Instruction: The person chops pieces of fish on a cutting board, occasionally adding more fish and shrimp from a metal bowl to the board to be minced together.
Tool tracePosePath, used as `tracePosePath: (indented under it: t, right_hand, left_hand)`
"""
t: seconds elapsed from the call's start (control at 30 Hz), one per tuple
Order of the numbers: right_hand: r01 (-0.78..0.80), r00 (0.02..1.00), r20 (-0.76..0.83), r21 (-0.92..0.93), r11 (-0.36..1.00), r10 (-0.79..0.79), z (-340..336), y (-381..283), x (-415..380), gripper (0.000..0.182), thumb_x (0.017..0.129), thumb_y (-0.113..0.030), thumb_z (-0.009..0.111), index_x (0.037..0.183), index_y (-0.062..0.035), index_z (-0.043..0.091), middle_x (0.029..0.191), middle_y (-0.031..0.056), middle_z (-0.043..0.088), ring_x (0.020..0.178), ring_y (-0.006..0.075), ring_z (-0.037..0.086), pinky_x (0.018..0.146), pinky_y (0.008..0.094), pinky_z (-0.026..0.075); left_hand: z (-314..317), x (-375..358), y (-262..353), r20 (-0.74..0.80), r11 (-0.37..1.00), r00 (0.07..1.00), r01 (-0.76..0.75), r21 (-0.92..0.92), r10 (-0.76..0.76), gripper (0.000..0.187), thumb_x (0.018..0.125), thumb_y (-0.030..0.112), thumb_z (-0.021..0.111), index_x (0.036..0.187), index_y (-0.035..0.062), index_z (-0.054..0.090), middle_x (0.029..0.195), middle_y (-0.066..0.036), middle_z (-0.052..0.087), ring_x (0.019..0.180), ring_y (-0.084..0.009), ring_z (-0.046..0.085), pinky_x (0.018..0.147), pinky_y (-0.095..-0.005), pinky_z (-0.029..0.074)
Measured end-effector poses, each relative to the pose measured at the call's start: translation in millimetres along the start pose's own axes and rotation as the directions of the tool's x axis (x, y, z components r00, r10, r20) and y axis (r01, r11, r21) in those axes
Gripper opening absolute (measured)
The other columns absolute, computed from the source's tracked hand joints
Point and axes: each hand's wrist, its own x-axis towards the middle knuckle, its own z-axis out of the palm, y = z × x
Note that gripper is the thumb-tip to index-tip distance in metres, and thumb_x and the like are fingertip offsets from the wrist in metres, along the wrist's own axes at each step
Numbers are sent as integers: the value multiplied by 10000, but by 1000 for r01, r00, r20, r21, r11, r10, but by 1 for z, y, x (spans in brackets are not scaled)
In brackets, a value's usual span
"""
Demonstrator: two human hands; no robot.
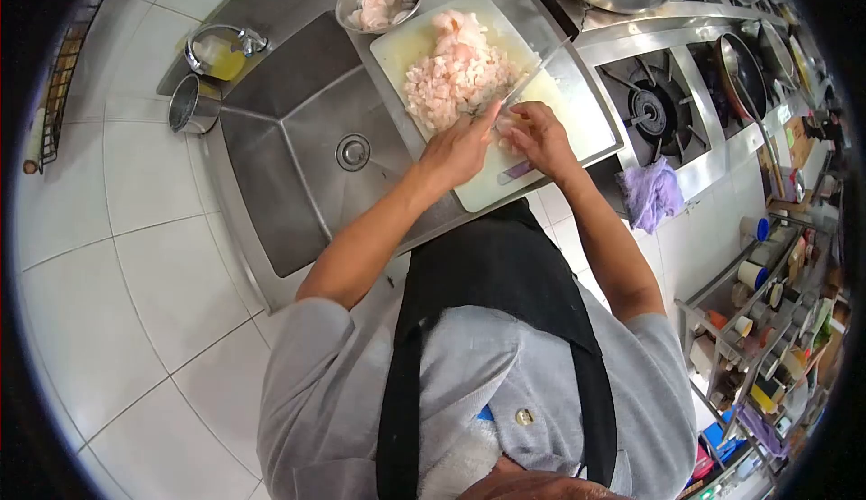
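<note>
Pale pink diced raw meat, which looks like chicken (451, 81), lies heaped on a white cutting board (573, 144), with larger pieces at its far end. My left hand (458, 150) is closed around a knife (539, 69), its fingers near the base of the blade. The blade slants up and to the right over the board. Beside it, my right hand (541, 139) has its fingers curled in on a small piece of meat (507, 144) close to the blade. A purple, handle-like object (516, 173) rests on the board below my right hand, partly hidden.
Left of the board is a steel sink (307, 139). Behind it stands a metal bowl (379, 0) with larger meat pieces. A gas burner (657, 108) and a purple cloth (651, 193) are on the right. A metal pot (194, 103) sits at the sink's left edge.
</note>
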Motion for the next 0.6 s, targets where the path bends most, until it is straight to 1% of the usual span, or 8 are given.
tracePosePath:
  t: [0.1,0.2,0.3,0.33,0.4,0.5,0.53,0.6]
  right_hand:
    - [-79,993,77,-70,994,84,-9,-11,0,176,848,-76,717,1013,-39,669,994,168,654,983,377,621,848,432,520]
    - [21,996,93,-107,994,-11,-5,-6,2,174,851,-75,716,1015,-38,670,982,160,655,962,376,627,838,425,522]
    - [-24,991,129,-121,992,40,-6,-9,5,170,853,-71,714,1013,-36,669,978,155,655,949,375,630,827,420,525]
    - [39,994,109,-118,992,-26,-5,-5,5,175,853,-75,718,1016,-35,668,966,152,652,937,362,634,815,411,528]
    - [-40,997,71,-25,999,42,-7,-6,2,170,850,-75,723,1006,-33,668,958,147,651,928,353,635,811,405,527]
    - [-112,992,58,39,993,110,-2,2,-1,157,847,-75,722,987,-29,670,951,143,651,921,343,633,814,400,525]
    - [-131,990,66,41,990,128,-1,6,-4,151,846,-75,721,981,-27,671,950,142,652,920,340,632,817,399,524]
    - [-86,992,91,-28,996,89,-3,-1,-2,138,848,-74,713,968,-21,671,949,144,652,925,343,630,824,403,523]
  left_hand:
    - [-24,-39,24,199,987,968,139,84,-153,623,998,137,488,1577,161,258,1159,-317,596,1047,-476,604,888,-535,485]
    - [4,-39,15,88,991,990,101,87,-109,617,987,148,491,1565,131,277,1104,-282,609,975,-488,620,847,-541,506]
    - [22,17,4,48,996,996,71,48,-73,613,992,157,488,1566,128,275,1166,-292,599,1009,-488,620,854,-545,506]
    - [21,16,2,47,998,997,64,25,-66,612,992,148,481,1567,126,273,1179,-295,595,1015,-487,620,859,-544,505]
    - [8,26,-1,24,1000,999,25,-3,-25,612,990,130,468,1569,124,269,1206,-302,586,1026,-486,620,869,-544,504]
    - [-4,-31,10,-55,1000,998,-14,-18,13,615,1005,143,480,1580,178,262,1234,-292,581,1060,-465,609,882,-526,500]
    - [-12,-41,21,78,995,993,89,39,-92,617,1006,146,482,1581,180,260,1242,-289,579,1060,-465,609,884,-527,499]
    - [-31,-49,45,305,947,900,267,181,-312,622,1008,153,488,1584,183,256,1258,-283,576,1061,-465,609,888,-530,497]
